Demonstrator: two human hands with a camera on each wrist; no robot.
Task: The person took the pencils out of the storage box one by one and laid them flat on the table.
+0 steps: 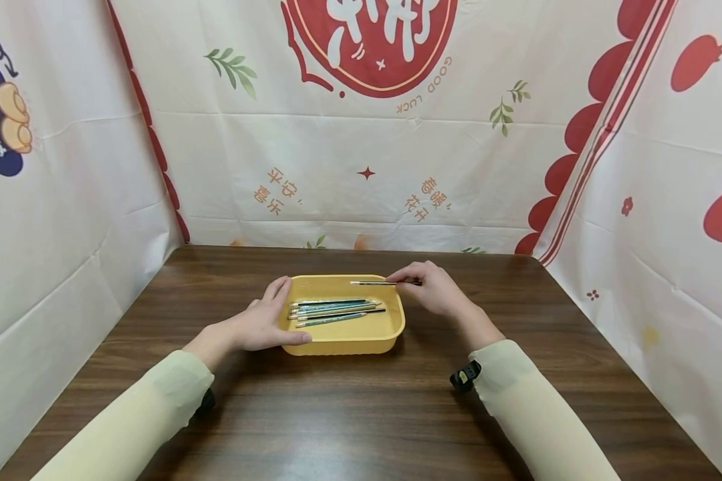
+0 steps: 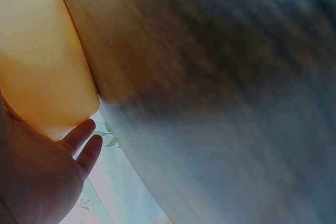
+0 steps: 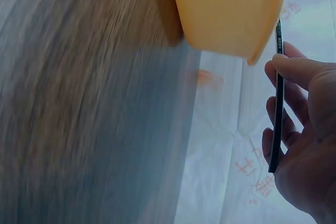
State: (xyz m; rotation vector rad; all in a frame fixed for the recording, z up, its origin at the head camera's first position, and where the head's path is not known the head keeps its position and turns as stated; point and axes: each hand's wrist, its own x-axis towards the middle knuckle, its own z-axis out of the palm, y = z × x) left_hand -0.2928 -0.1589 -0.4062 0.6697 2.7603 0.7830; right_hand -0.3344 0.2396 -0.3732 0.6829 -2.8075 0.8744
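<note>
A yellow rectangular plastic tray (image 1: 344, 347) sits on the table with several pencils (image 1: 335, 310) lying in it, mostly side by side. My left hand (image 1: 262, 326) rests against the tray's left end, thumb along the near rim and straight fingers by the far left corner. Above the tray's far right corner, my right hand (image 1: 434, 288) pinches one thin dark pencil (image 3: 279, 95) between thumb and fingers. That pencil lies roughly level, its pale end pointing left over the tray. In the right wrist view its blunt black end points down past the palm.
The dark brown wooden table (image 1: 349, 414) stretches around the tray on all sides. White printed cloth (image 1: 361, 147) hangs behind the table and along its left and right sides.
</note>
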